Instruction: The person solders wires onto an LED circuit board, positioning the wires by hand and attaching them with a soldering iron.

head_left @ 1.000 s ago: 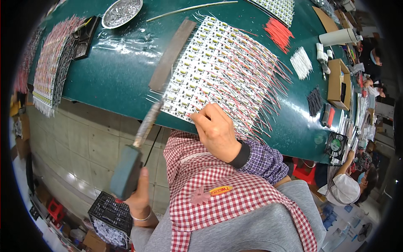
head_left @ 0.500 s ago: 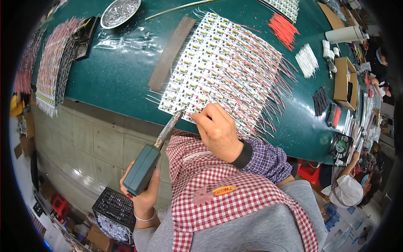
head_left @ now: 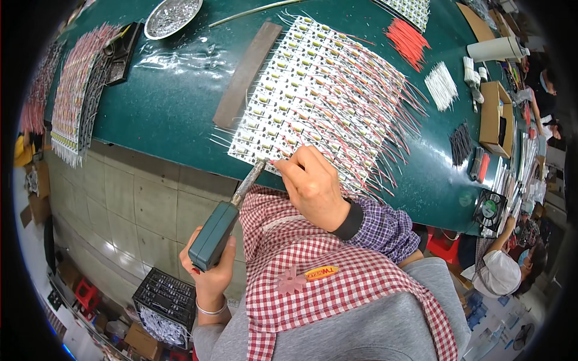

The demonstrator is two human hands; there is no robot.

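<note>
My left hand is wrapped round the dark green handle of a soldering iron. The iron's metal tip touches, or nearly touches, the near left edge of a white circuit board panel. Rows of small green and black parts cover the panel, and many red, white and black wires fan out over its right side. My right hand is pinched just beside the iron's tip, with a bit of red wire showing at the fingertips. The rest of that wire is hidden by the hand.
A brown bar lies along the panel's left side. Bundles of red wires, white wires and black wires are on the right. A metal bowl stands at the back left, wired panels at far left. Other people sit at right.
My left hand and the soldering iron have shifted slightly right, the iron's tip coming closer to my right fingertips. My right hand has barely moved.
</note>
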